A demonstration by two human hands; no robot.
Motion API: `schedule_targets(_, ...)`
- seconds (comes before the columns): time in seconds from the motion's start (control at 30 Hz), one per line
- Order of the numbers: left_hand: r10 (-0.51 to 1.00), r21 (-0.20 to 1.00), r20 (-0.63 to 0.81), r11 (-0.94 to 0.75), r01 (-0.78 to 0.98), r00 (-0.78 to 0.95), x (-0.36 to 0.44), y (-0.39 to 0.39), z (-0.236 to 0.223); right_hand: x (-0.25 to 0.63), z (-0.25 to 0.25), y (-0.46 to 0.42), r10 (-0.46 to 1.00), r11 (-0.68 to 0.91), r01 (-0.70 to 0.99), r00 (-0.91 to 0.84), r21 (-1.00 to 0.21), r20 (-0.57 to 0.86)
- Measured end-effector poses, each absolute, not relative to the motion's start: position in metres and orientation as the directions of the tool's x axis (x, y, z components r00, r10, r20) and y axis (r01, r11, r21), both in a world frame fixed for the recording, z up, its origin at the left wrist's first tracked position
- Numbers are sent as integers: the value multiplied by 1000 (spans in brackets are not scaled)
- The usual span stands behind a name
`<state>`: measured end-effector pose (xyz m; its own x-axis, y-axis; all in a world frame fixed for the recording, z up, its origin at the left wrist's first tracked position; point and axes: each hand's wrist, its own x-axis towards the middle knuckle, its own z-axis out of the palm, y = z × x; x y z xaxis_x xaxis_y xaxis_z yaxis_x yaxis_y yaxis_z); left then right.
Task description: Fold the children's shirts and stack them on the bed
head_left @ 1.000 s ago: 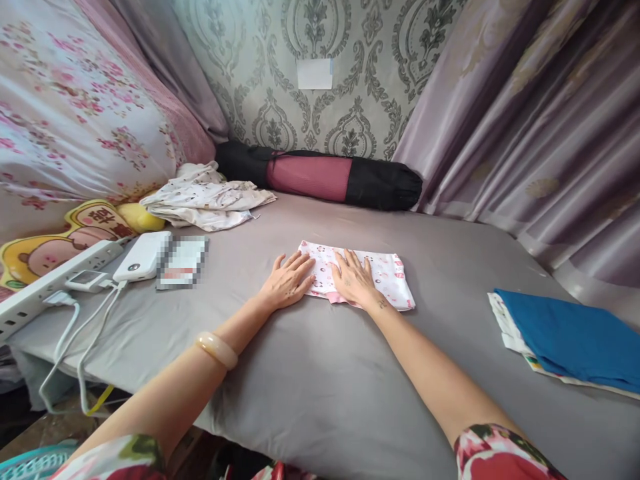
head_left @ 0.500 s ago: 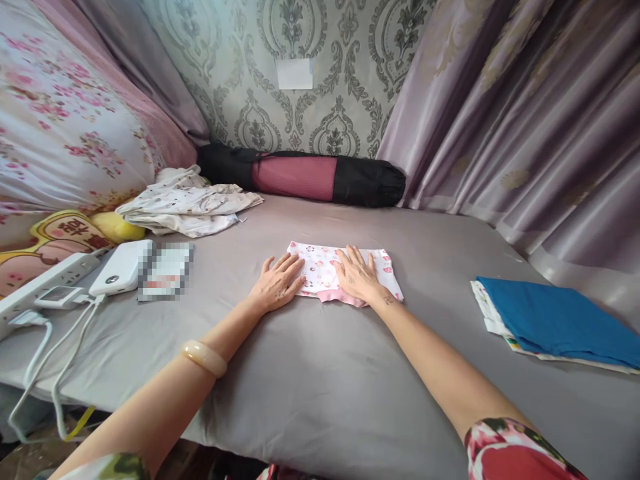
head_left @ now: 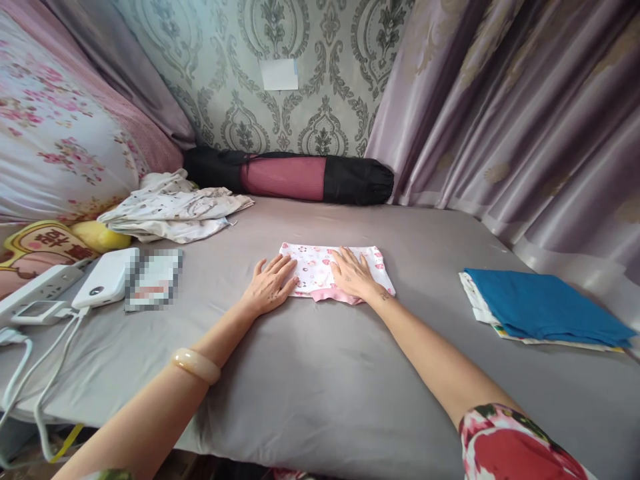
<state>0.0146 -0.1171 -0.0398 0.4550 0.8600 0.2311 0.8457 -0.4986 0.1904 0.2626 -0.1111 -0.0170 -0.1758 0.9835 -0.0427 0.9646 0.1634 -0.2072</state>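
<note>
A folded white garment (head_left: 313, 267) with a pink and red print lies flat on the grey sheet, a pink edge showing along its near side. My left hand (head_left: 271, 285) rests on its left end, fingers spread and partly on the sheet. Across its right-hand part lies my right hand (head_left: 353, 272), palm down with the fingers stretched out. Neither hand grips the cloth. What is under the palms is hidden.
Folded blue cloth (head_left: 545, 305) lies over lighter pieces at the right. A crumpled white garment (head_left: 175, 207), a power bank (head_left: 106, 279) and a power strip (head_left: 40, 293) with cables are at the left. A black and pink rolled bag (head_left: 283, 177) lies along the wall.
The whole view has shifted slightly, so things appear a little further left. Both hands stay flat on the garment, in nearly the same places on it.
</note>
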Motion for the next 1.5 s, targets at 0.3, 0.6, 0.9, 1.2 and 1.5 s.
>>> schedule_targets(0.3, 858, 190, 239, -500, 845, 454, 14, -116, -41, 289, -25, -116, 993, 122, 982, -120, -147, 23)
schedule_targets(0.6, 854, 177, 240, -506, 844, 462, 11, -115, -44, 293, -25, -114, 988, 153, 968, -147, -200, 41)
schedule_targets(0.9, 847, 193, 240, -521, 832, 475, 11, -113, -45, 324, -30, -116, 998, 47, 986, -39, -157, 51)
schedule_targets(1.2, 855, 226, 229, -512, 829, 465, 9, -111, -48, 323, -43, -114, 991, 57, 969, -24, -241, 134)
schedule_targets(1.5, 967, 454, 222, -213, 865, 122, -4, -83, -47, 337, -21, -117, 938, -224, 763, 337, -606, 77)
